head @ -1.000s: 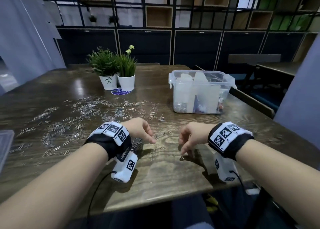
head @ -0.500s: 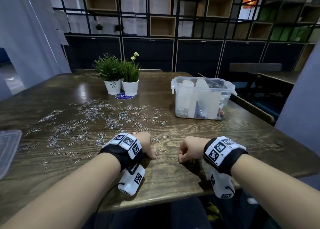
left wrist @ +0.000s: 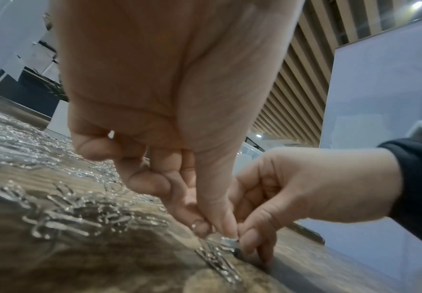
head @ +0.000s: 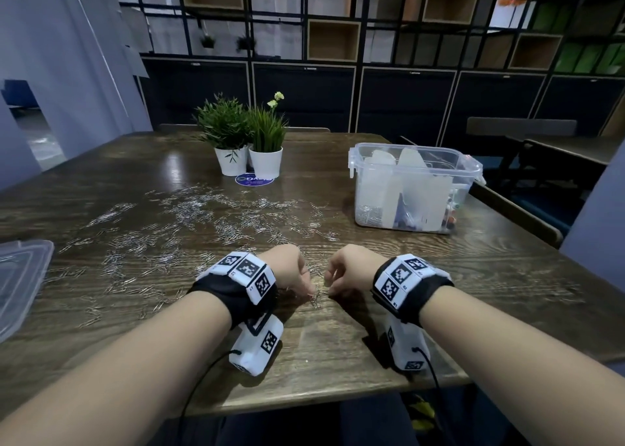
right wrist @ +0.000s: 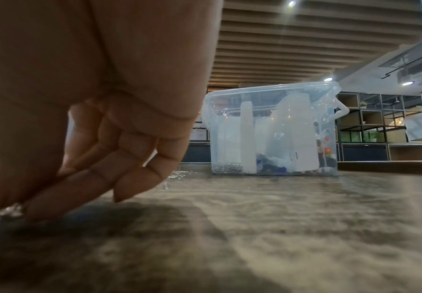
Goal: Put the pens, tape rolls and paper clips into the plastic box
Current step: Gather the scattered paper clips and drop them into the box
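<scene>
Silver paper clips [head: 189,222] lie scattered over the left and middle of the dark wooden table [head: 490,276]. A clear plastic box [head: 414,188] stands open at the back right, with white dividers, a heap of clips and coloured items inside; the right wrist view shows the box [right wrist: 275,128] too. Near the front edge my left hand [head: 309,290] and right hand [head: 329,290] meet fingertip to fingertip over a small bunch of clips [head: 316,299]. Both hands pinch that bunch [left wrist: 226,240] between thumb and fingers. The same bunch [right wrist: 8,211] shows under my right fingers.
Two potted plants [head: 250,141] in white pots stand at the back centre beside a blue round sticker [head: 254,179]. A clear lid [head: 20,280] lies at the table's left edge. A second table and dark chairs stand beyond the right side.
My hands have drawn closer together, from a wide gap to fingertips meeting. They now pinch a small bunch of clips. The head view has risen and tilted up a little.
</scene>
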### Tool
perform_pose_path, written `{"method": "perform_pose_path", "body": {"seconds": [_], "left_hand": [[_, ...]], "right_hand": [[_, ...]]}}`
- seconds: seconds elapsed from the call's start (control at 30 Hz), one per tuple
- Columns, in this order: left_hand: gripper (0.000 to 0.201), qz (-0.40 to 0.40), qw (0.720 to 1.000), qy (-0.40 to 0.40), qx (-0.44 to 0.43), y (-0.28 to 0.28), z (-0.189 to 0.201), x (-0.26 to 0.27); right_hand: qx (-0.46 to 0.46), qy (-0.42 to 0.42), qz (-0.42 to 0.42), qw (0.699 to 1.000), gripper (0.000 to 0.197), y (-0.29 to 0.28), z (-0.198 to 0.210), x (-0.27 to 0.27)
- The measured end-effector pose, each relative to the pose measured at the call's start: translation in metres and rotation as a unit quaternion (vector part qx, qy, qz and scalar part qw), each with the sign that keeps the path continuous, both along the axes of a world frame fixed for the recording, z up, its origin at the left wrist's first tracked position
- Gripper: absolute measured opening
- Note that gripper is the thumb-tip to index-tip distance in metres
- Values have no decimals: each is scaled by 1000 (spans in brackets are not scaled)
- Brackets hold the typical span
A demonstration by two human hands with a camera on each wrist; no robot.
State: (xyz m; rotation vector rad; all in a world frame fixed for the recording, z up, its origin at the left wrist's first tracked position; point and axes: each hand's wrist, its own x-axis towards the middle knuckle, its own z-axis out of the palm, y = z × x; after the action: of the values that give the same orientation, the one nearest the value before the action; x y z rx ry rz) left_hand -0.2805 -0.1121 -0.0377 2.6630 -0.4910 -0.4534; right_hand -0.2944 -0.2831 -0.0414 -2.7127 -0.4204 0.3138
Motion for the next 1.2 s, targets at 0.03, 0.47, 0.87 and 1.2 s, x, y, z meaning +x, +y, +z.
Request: {"method": "perform_pose_path", "body": {"seconds": [0.03,0.47,0.87,1.2], "left_hand": [[26,1,1000,0,-2,-2,-1,-1],[27,-36,985,9,171,-16,1,5],[38,-15,991,-32,133,-4,8,16],[29,5,995,-48,83,-8,-1,38]], "right_hand": [[-7,6,3,1000,17,2,-1,2],[-83,43,7,996,14,-2,1,8],[39,-9,-98,994,17,-53,8,24],[0,-5,-116,993,26,-31,3,55]]}}
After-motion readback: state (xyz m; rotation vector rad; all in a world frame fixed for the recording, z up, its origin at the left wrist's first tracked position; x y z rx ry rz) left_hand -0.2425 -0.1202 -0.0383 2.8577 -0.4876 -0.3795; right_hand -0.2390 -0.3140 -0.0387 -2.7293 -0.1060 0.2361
